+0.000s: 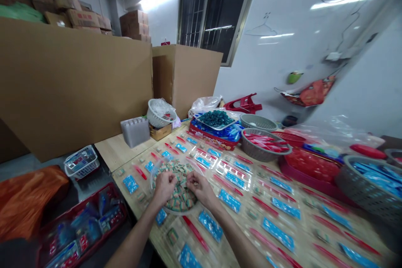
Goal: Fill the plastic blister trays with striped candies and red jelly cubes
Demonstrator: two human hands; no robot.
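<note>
The left hand [163, 186] and right hand [201, 187] are held curled above a clear plastic bowl [152, 180] of small wrapped pieces [179, 199] at lower centre. The left is nearer its middle; whether anything is gripped cannot be told.

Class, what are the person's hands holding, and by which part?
Cannot be told: the left hand and right hand close over small pieces in a clear bowl, and they hide any hold.

Blue sachets [230, 200], red strips [195, 233], green-tan wrapped pieces [181, 197]
</note>
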